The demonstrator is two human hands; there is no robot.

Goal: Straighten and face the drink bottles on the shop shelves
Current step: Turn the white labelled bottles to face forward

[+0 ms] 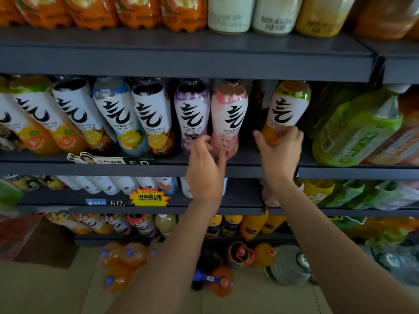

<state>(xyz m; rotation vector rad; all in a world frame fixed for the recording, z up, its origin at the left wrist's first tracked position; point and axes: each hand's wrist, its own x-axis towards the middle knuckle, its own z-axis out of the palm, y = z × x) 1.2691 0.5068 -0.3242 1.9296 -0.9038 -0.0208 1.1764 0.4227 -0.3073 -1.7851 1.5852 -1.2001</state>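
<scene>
A row of white-labelled drink bottles with a large black character stands on the middle grey shelf [158, 167]. My right hand [280, 150] grips the base of the orange-and-green bottle [286, 105] at the row's right end. My left hand [205, 164] is raised in front of the purple bottle [192, 109] and the pink bottle [229, 114], with curled fingers touching their lower parts. Whether it grips either one I cannot tell. A dark gap separates the pink bottle from the orange-and-green one.
Green multipacks [353, 130] crowd the shelf to the right. Orange and white bottles [229, 14] fill the shelf above. Lower shelves hold more drinks behind a yellow promo tag [149, 197]. Orange bottle packs [123, 264] and a large water jug [288, 265] sit on the floor.
</scene>
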